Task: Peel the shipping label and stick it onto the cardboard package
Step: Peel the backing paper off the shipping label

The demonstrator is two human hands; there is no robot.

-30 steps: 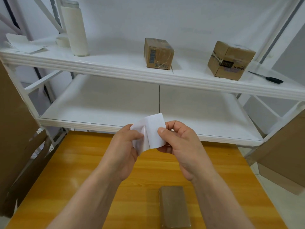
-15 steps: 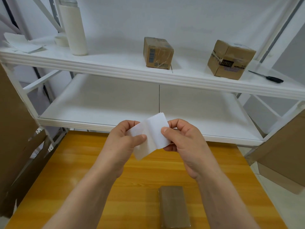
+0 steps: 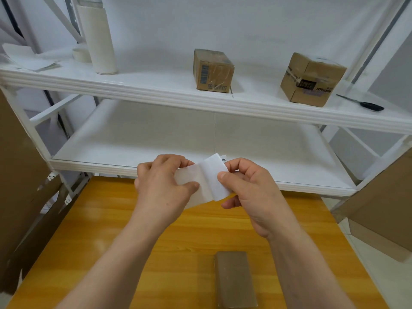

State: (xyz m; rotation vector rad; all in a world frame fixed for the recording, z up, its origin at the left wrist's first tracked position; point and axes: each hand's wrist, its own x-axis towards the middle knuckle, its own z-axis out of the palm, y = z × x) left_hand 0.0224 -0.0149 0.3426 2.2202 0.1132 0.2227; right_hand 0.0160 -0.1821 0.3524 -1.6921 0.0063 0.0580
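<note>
Peeling step. Left hand (image 3: 162, 190) pinching backing (image 3: 188, 175), right hand (image 3: 252, 192) pinching shipping label (image 3: 215, 178). Next: full separation, pressing onto cardboard package (image 3: 234, 279).

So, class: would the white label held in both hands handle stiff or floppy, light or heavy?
Probably floppy: the label creases between the left hand and right hand. Likely very light: thumb-and-finger pinches alone carry it.
</note>
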